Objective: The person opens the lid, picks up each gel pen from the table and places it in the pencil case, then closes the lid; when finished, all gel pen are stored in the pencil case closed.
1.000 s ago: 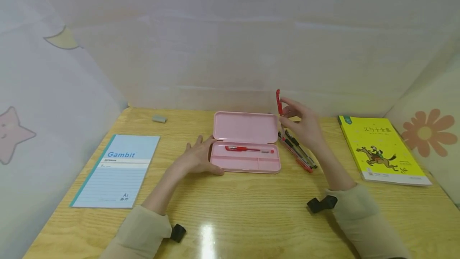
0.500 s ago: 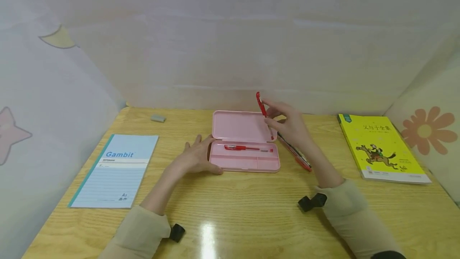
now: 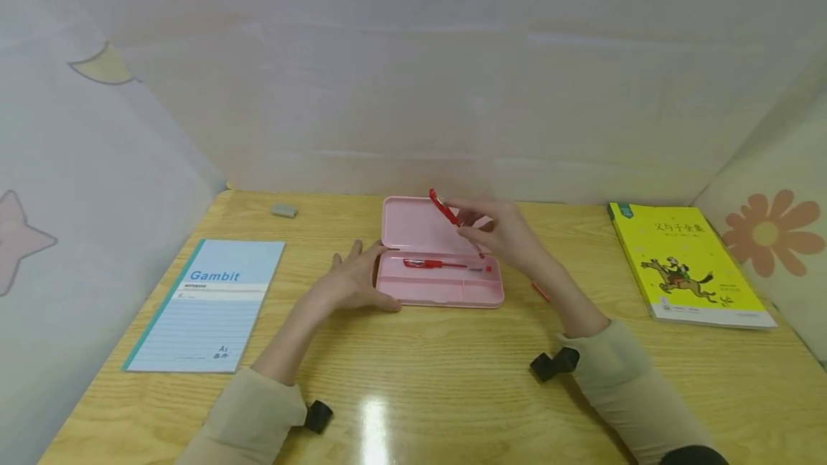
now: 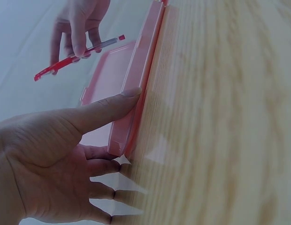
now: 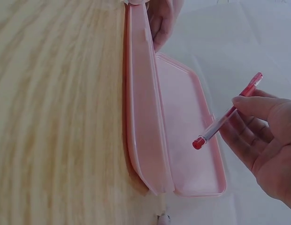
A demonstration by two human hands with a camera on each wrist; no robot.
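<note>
Head view: on the worktop the left hand lies flat, fingers straight, thumb against the open pink pencil case. Farther back, the right hand pinches a red pen, tilted above the tray where another red pen lies. A loose pinch could let it fall outside the case.

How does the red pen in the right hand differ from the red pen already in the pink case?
The held pen is tilted in the air over the open pink case, pinched by the right hand; the stowed pen lies flat and lengthwise inside, untouched. Both are red, similar in size.
</note>
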